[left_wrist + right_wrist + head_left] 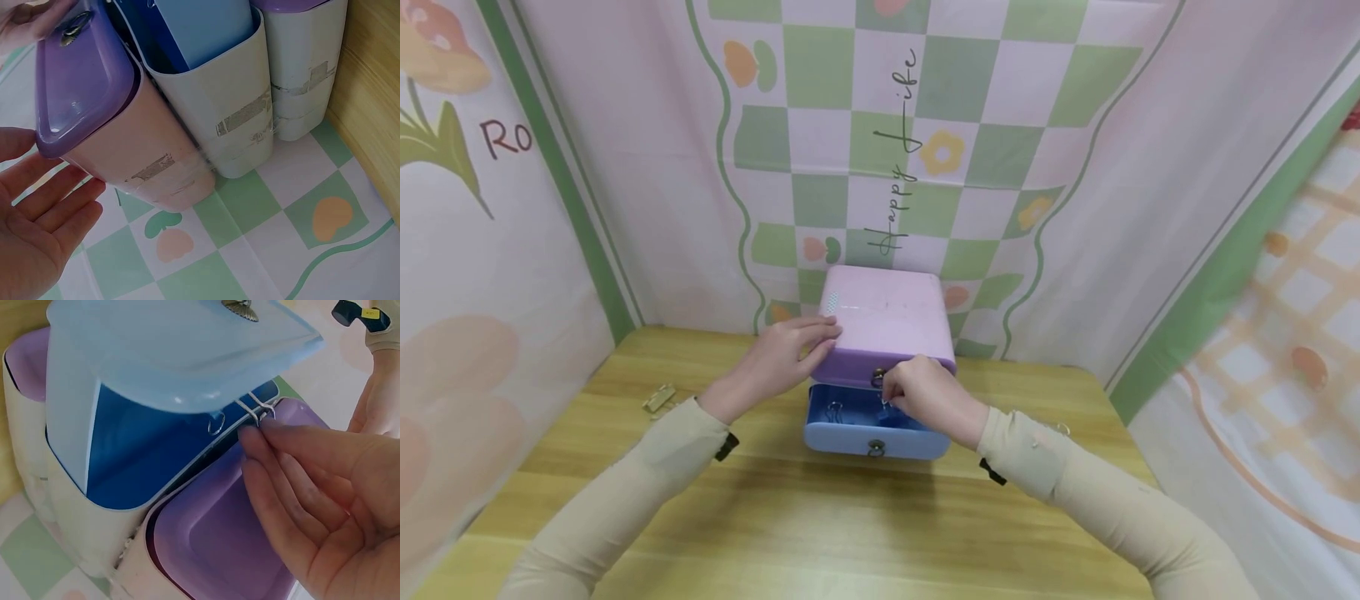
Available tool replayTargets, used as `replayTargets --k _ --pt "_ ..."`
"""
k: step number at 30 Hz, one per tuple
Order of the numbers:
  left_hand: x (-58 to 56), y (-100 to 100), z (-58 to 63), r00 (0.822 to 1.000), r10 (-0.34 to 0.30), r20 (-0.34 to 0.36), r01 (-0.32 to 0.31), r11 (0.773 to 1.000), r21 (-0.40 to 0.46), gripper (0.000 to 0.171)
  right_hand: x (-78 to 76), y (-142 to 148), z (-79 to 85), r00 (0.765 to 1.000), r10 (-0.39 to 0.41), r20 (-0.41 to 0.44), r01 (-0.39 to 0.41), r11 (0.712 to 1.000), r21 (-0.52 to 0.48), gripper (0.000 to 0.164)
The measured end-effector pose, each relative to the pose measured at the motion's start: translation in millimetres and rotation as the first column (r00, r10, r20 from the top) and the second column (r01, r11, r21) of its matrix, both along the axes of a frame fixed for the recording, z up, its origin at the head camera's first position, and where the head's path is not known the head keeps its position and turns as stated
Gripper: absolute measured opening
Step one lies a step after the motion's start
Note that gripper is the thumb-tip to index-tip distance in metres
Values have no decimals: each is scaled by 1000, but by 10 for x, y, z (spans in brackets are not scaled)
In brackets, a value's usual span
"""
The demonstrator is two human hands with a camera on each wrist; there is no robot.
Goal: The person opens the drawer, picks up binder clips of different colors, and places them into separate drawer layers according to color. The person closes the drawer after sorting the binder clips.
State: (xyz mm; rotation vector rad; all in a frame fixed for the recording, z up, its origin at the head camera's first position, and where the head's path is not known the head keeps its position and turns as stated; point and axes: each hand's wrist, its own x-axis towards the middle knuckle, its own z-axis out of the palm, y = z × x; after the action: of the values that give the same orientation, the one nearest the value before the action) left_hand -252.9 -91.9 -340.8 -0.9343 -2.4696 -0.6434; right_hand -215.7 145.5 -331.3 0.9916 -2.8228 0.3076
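Observation:
A stacked drawer unit with a pink top [887,312] stands at the back of the table, its blue drawer [838,437] pulled out below a purple drawer [850,367]. My left hand [786,354] rests with extended fingers at the unit's upper left edge. Over the open drawer, my right hand [934,396] pinches a binder clip by its silver wire handles [255,407] between thumb and forefinger; the clip's body is mostly hidden. Another binder clip [834,411] sits inside the drawer on the left, its wire handle [216,425] showing in the right wrist view.
A gold binder clip [659,398] lies on the wooden table [760,517] to the left. Close to the right sleeve is a small metal ring [1063,428]. A printed checkered cloth [887,142] hangs right behind the drawer unit, with more cloth along both sides.

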Motion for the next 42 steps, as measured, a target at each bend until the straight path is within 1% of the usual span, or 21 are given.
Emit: replayTargets --k 8,13,21,28,34,42 --pt "9 -11 5 1000 -8 0 8 1000 1 30 -9 -13 -2 1000 5 20 -5 1000 0 5" --pt "3 -8 -1 1000 -8 -7 8 1000 4 30 -18 18 -19 999 18 29 -17 1000 -22 6" --pt "-2 -5 -5 1000 -14 -14 14 1000 16 29 7 120 16 999 -7 40 10 998 -66 5" --pt "-12 -16 -19 999 -28 -39 29 999 32 28 59 257 61 995 -78 56 83 991 -101 5" --pt "-8 -15 -17 998 -39 -44 41 998 42 27 98 446 95 991 -114 68 123 982 -145 5" --pt "-3 -12 -24 999 -35 -39 36 999 31 28 94 776 34 984 -176 29 179 968 -175 5"
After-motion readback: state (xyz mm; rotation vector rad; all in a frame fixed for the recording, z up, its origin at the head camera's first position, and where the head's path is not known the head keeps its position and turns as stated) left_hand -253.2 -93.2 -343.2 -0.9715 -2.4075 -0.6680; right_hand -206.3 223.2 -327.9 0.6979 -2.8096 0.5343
